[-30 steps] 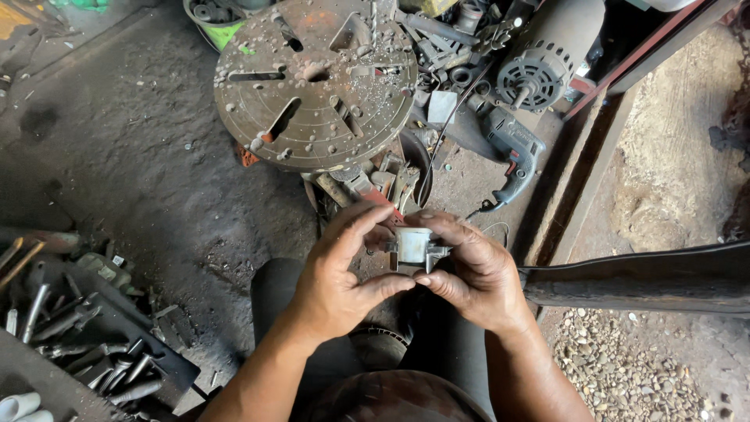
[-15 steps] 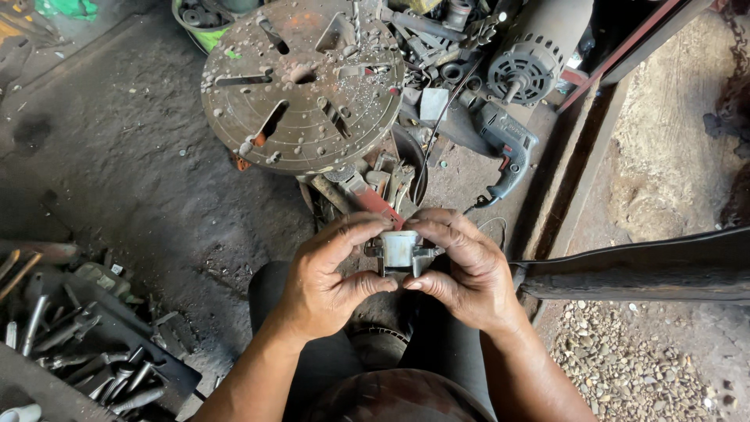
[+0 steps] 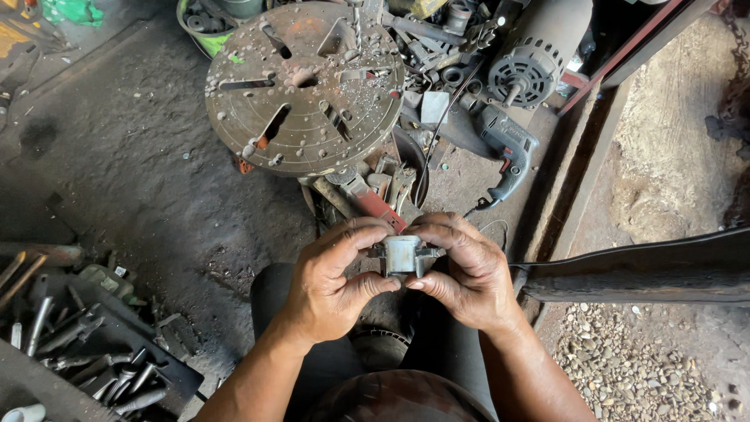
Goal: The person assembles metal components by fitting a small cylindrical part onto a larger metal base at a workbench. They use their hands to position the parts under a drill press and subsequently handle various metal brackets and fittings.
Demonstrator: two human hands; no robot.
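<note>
A small grey metal part, boxy with lugs on its sides, is held up between both hands over my knees. My left hand grips its left side with thumb below and fingers curled over the top. My right hand clasps the right side the same way. Both hands hover just in front of a large round slotted metal faceplate that lies flat on the dark floor.
An electric drill and an electric motor lie at the upper right among scrap parts. A tray of bolts and tools sits at the lower left. A dark metal bar juts in from the right above gravel.
The view has shifted slightly and the hands sit a little lower in it. My fingers have turned the grey part between them; both hands keep their grip.
</note>
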